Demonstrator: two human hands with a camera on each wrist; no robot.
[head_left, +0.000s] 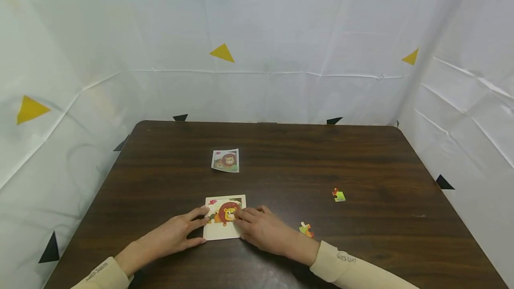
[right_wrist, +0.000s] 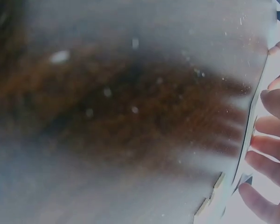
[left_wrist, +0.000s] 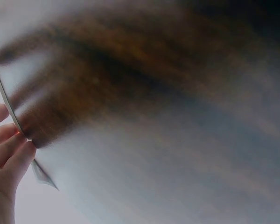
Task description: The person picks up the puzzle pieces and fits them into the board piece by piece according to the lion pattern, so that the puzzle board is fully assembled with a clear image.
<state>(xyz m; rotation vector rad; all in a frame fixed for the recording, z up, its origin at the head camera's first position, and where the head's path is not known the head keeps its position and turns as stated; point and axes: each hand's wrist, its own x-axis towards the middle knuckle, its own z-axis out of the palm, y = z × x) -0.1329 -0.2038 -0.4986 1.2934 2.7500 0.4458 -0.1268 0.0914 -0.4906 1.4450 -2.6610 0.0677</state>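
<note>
A small jigsaw board (head_left: 222, 233) with a cream frame lies on the table, its upper part filled with lion-picture pieces and its lower strip bare cream. My left hand (head_left: 178, 234) rests at the board's left edge, fingertips on the frame and thumb near the lower left corner. From the right, my right hand (head_left: 263, 230) lies over the board's right side, its fingertips on the pieces beside the lion's face and hiding that part. Both wrist views show extended fingers, the left fingers (left_wrist: 21, 161) and right fingers (right_wrist: 266, 161) right at the board's edge.
Two loose jigsaw pieces lie right of the board: a green-orange piece (head_left: 307, 230) near my right wrist and a green-red piece (head_left: 339, 196) farther off. Behind the board is a lion picture card (head_left: 225, 161). White sheeting (head_left: 273, 97) surrounds the dark wooden table (head_left: 305, 155).
</note>
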